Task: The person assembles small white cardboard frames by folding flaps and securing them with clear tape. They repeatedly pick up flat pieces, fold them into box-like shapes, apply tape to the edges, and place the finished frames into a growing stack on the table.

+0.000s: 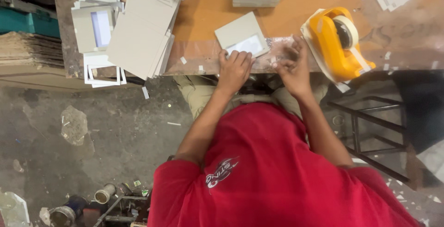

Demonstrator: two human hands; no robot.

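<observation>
The left hand (234,67) presses flat, fingers together, on a grey windowed cardboard square (241,36). Right hand (292,67) pinches blurred clear film (277,46); beyond its fingertips, a yellow tape dispenser (334,42).

One camera looks straight down from overhead. It sits close above the red shirt (273,171), facing the table (208,5) edge and the floor (115,130).

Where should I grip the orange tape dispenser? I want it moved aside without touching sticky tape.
Probably by the arched orange body, coming from above with fingers across its two flat sides. The tape roll sits at the top end and a tape strip trails off the lower tip.
</observation>
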